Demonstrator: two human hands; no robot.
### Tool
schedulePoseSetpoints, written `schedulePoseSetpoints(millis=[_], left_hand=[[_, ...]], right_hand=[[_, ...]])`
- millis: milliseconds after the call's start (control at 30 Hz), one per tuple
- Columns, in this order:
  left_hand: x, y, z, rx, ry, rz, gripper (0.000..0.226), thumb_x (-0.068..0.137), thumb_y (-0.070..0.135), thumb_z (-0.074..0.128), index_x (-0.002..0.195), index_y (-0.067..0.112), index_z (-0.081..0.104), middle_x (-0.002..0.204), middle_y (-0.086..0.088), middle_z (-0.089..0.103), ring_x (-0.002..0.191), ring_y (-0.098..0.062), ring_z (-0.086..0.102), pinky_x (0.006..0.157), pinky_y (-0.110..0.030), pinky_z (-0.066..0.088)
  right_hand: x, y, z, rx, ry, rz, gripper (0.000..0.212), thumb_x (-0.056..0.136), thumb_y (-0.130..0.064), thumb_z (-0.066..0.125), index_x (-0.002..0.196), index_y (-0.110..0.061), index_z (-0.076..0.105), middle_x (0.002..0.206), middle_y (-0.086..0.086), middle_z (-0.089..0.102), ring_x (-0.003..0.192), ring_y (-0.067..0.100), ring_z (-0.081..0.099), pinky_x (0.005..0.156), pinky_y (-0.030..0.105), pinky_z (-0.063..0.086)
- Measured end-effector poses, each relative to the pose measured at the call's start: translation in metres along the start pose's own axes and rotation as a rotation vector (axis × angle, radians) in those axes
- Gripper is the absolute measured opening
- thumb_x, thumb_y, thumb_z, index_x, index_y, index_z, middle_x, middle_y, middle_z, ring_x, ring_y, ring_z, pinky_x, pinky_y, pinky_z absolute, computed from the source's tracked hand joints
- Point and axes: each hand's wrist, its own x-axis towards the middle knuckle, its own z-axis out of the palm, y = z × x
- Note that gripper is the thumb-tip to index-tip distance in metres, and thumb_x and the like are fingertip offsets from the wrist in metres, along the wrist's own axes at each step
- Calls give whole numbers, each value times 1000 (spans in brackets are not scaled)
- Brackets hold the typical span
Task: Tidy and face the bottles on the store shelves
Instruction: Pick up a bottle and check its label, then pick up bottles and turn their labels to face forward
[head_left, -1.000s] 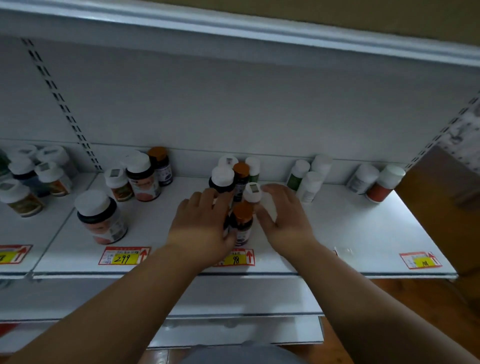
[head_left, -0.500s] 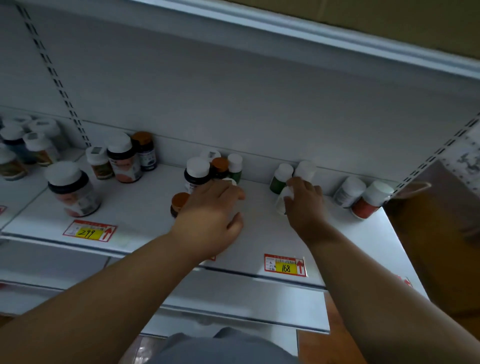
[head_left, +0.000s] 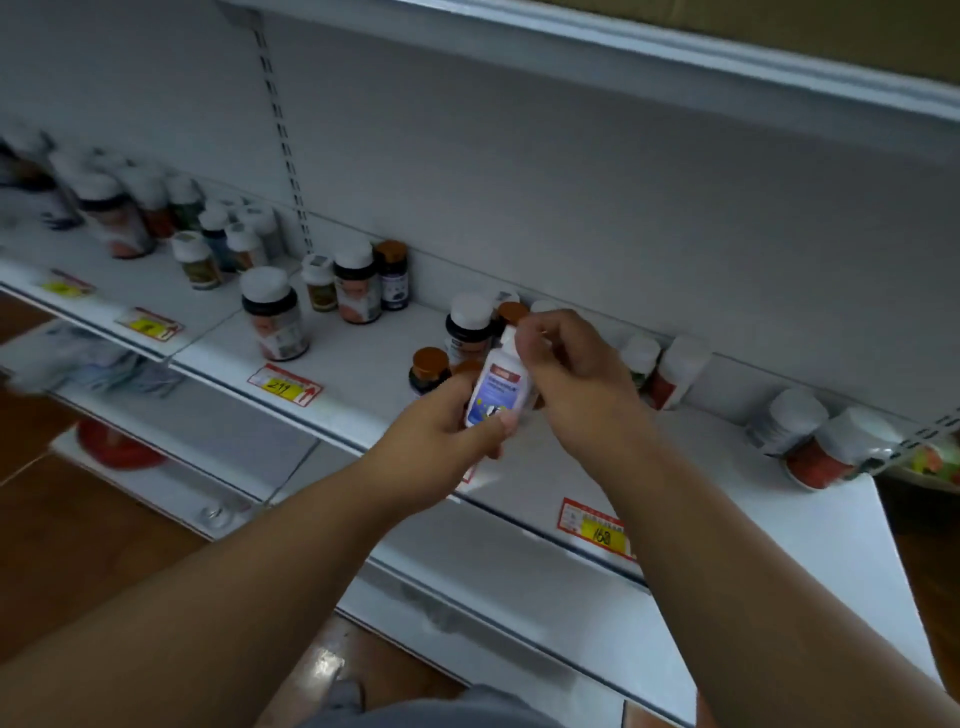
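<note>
Above the white shelf (head_left: 363, 364), lifted clear of its surface and in front of the clustered stock, a small white bottle (head_left: 497, 387) is held between both hands. Its long axis runs nearly upright, tilted a little so the cap end leans up and to the right and the base points down toward the left; the label faces the camera. That label is pale blue to violet with a red band near its top and a dark mark low down, though the print is too blurred to read. The left hand (head_left: 441, 431) grips the lower part, fingers curled behind the body and the thumb pressed across the bottom front. The right hand (head_left: 576, 374) closes over the top, its fingers curled round the cap end and hiding it. Just behind the bottle stand a dark bottle with a white cap (head_left: 469, 327) and an orange-capped bottle (head_left: 430, 370). Farther left sits a large white-capped jar (head_left: 274, 314), near a price tag reading 299 (head_left: 284, 385). Another price tag reading 168 (head_left: 597, 527) hangs on the shelf edge beneath the right forearm.
</note>
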Motion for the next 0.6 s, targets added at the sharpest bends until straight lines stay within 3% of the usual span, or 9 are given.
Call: schedulePoseSetpoints(millis=[67,133,267,500,600], left_hand=[[-15,-4,-27,-69,70,11,35,81,43,62,111,25,62,99,1,70,92,-20,66,80,-37,56],[-30,-15,-60,26,140,35,38,79,51,61,109,29,60,97,5,68,91,-20,65,83,-45,54],[-69,-43,-140,81,293,-18,42,76,62,60,108,34,55,95,6,65,91,-22,63,84,-53,51],[-133,-78,-334,244,405,-112,51,76,62,62,118,37,49,103,14,64,92,-6,63,84,-43,54],[-146,-87,-406,246,453,-151,46,82,52,68,119,35,48,102,13,64,89,-5,64,83,-40,56]], right_hand=[[-1,-14,26,97,-100,-59,11,91,-36,62,101,-36,61,96,-14,65,85,0,64,76,23,55],[1,-30,60,157,-183,-92,13,89,-29,65,98,-37,61,92,-15,66,86,7,67,78,35,58],[7,-67,148,169,-361,-147,16,85,-35,65,100,-38,62,98,-12,69,91,10,67,85,44,56],[11,-158,343,241,-478,-243,12,88,-27,59,99,-33,61,97,-10,67,87,8,66,81,36,56],[21,-193,405,234,-511,-260,16,91,-24,59,104,-33,60,102,-11,67,87,6,65,78,31,54]])
